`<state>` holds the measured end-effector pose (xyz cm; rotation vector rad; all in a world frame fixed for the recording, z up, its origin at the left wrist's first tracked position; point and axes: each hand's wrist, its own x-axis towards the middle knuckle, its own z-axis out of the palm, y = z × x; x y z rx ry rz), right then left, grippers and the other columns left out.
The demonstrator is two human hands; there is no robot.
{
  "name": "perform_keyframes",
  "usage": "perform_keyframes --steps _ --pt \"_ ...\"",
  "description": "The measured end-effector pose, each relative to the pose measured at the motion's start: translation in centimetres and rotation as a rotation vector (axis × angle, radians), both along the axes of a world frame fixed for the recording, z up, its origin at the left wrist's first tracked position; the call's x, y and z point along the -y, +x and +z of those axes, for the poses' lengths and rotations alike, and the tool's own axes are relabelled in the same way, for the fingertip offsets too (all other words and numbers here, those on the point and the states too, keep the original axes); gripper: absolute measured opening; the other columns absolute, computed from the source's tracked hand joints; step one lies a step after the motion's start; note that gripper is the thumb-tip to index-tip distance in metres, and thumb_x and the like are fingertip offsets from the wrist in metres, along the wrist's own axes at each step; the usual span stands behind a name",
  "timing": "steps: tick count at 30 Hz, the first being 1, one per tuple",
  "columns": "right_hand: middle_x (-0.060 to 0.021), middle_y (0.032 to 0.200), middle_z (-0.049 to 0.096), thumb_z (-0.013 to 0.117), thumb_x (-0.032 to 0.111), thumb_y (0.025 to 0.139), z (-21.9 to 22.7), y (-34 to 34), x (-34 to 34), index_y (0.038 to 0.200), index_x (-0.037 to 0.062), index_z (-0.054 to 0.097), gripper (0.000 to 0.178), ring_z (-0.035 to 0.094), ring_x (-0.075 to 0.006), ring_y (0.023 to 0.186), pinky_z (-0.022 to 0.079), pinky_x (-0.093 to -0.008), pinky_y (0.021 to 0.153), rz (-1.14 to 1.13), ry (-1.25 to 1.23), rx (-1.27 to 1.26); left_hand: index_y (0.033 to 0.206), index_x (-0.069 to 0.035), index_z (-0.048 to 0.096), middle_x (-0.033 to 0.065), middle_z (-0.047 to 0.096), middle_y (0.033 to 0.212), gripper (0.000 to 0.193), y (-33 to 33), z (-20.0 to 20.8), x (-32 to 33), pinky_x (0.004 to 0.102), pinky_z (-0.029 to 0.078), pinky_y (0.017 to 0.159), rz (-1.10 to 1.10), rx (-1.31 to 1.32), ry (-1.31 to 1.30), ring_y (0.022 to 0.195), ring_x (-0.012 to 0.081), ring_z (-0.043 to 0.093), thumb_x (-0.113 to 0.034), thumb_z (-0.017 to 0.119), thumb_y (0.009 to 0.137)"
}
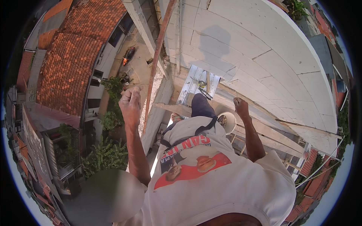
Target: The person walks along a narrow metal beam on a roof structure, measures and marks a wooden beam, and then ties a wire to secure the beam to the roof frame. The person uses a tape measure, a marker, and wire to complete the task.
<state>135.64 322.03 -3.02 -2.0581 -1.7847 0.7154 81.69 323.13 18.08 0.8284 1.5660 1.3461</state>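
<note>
From my end of the feed, I see an orange tiled roof [68, 71] well below on the far left, with leafy bushes [107, 158] on the nearer side and a parked motorbike [128, 55] beyond them. Next comes the left hand [131, 103], raised with its fingers curled in; I can't make out whether anything sits inside them. Just right of it, apart from the hand, a reddish-brown pole [152, 75] slants toward the far side. Further right, a ribbed metal sheet [187, 88] carries a black-and-yellow tool [204, 93]. A pale bucket [232, 128] holding greyish material stands to the near right of the sheet. Beyond the bucket, I have the right hand [240, 107], also with bent fingers; what it might grip is too small to tell. The white block wall [271, 67] rises on the far right, bearing the person's shadow [215, 41].
</note>
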Motion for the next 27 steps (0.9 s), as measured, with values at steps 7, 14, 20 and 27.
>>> perform_keyframes --steps 7,14,20,27 --pt "-0.0257 0.099 0.075 0.069 0.03 0.096 -6.6 8.0 3.8 0.125 -0.0005 0.068 0.042 0.073 -0.0418 0.095 0.056 -0.0481 0.086 -0.13 -0.26 0.207 0.108 -0.001 0.074 -0.0094 0.044 0.066 0.028 -0.1 0.2 -3.2 0.0205 0.024 0.047 -0.065 -0.139 -0.029 0.054 -0.0006 0.033 -0.026 0.061 0.108" --pt "-0.0201 0.099 0.077 0.073 0.02 0.095 -6.7 7.1 3.7 0.14 -0.0051 0.058 0.054 0.076 -0.0275 0.085 0.059 -0.0397 0.078 -0.253 -0.227 0.006 0.113 -0.001 0.073 -0.0101 0.041 0.068 0.031 -0.7 0.8 -4.4 0.0206 0.021 0.05 -0.051 -0.197 -0.031 0.056 -0.0011 0.03 -0.028 0.06 0.109" --pt "-0.017 0.096 0.076 0.069 0.014 0.094 -11.0 3.0 7.3 0.125 -0.0009 0.069 0.034 0.076 -0.0235 0.073 0.056 -0.0341 0.058 -0.032 -0.62 -0.008 0.11 -0.001 0.075 -0.0089 0.045 0.066 0.03 -1.6 0.6 -5.2 0.0197 0.025 0.047 -0.083 -0.132 0.006 0.054 -0.0003 0.034 -0.028 0.063 0.107" --pt "-0.0184 0.108 0.077 0.077 0.023 0.089 -7.0 -5.5 9.5 0.121 0.0105 0.075 0.035 0.074 -0.0348 0.101 0.056 -0.0438 0.088 0.1 -0.721 -0.246 0.108 0.001 0.077 -0.0092 0.048 0.067 0.03 -2.8 -0.5 -8.9 0.0219 0.029 0.052 -0.187 -0.226 -0.024 0.059 0.0013 0.038 -0.026 0.064 0.106"
